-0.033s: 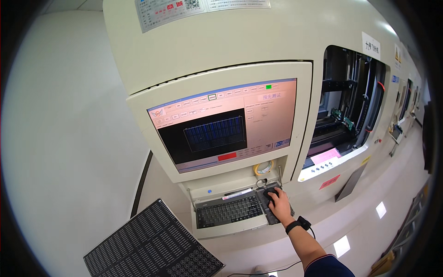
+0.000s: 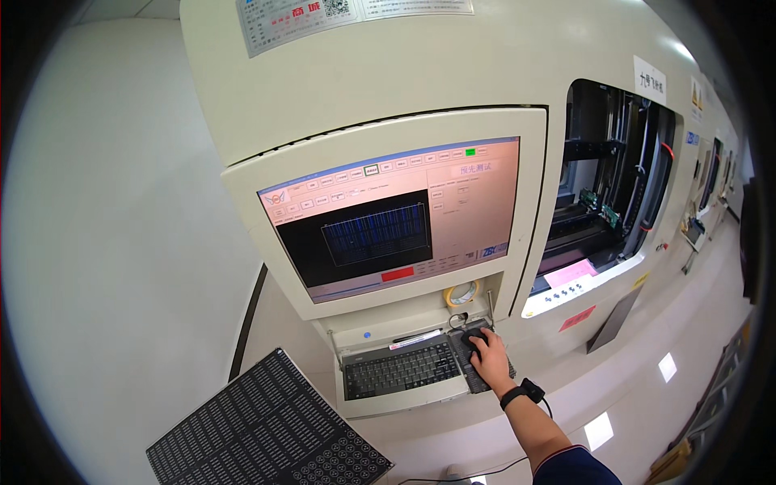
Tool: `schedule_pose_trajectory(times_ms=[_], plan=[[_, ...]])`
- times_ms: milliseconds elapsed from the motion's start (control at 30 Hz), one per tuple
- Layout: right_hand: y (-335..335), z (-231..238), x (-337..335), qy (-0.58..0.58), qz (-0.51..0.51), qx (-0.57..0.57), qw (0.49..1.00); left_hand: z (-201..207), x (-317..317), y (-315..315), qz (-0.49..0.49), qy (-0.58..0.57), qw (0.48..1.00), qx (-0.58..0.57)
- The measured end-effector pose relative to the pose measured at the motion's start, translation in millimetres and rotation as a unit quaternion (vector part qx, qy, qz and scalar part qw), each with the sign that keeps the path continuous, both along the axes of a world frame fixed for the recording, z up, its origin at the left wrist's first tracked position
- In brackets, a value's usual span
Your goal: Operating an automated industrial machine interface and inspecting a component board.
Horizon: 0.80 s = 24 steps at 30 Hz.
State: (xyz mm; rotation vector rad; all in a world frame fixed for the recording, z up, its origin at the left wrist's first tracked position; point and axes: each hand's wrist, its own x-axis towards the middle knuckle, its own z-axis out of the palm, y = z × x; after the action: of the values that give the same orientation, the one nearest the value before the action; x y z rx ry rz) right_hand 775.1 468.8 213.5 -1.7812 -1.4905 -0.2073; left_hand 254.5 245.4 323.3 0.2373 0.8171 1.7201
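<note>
On a small fold-out shelf, my right hand [image 2: 491, 364] rests over a black computer mouse [image 2: 473, 338], its fingers curved around it. A black band with a small device sits on that wrist. Left of the mouse lies a black keyboard [image 2: 400, 369], with a pen and a white marker [image 2: 416, 339] along its upper edge. Above it, a tilted monitor [image 2: 473, 214] shows a pink window with a dark plot of blue lines. A black panel [image 2: 242, 420] with rows of pale marks and round patterns is at the lower left. My left hand is not visible.
The monitor is set in a large cream machine [image 2: 388, 73]. A yellow tape roll [image 2: 461, 293] stands behind the keyboard. To the right, an opening [image 2: 606, 174] shows dark rails and green circuit boards. A dark plate [image 2: 614, 322] leans below it. A cable [image 2: 485, 473] crosses the floor.
</note>
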Motion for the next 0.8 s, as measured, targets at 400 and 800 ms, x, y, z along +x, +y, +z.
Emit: schedule_pose_trajectory(times_ms=[400, 800], plan=[[-0.9, 3.8, -1.2, -0.012, -0.016, -0.028, 0.999, -8.1, -6.9, -2.5, -0.009, 0.011, 1.0, 0.009], [2.4, 2.0, -3.0, -0.005, 0.001, -0.044, 0.999, -4.2, 8.0, -2.6, 0.023, 0.012, 0.999, 0.031]])
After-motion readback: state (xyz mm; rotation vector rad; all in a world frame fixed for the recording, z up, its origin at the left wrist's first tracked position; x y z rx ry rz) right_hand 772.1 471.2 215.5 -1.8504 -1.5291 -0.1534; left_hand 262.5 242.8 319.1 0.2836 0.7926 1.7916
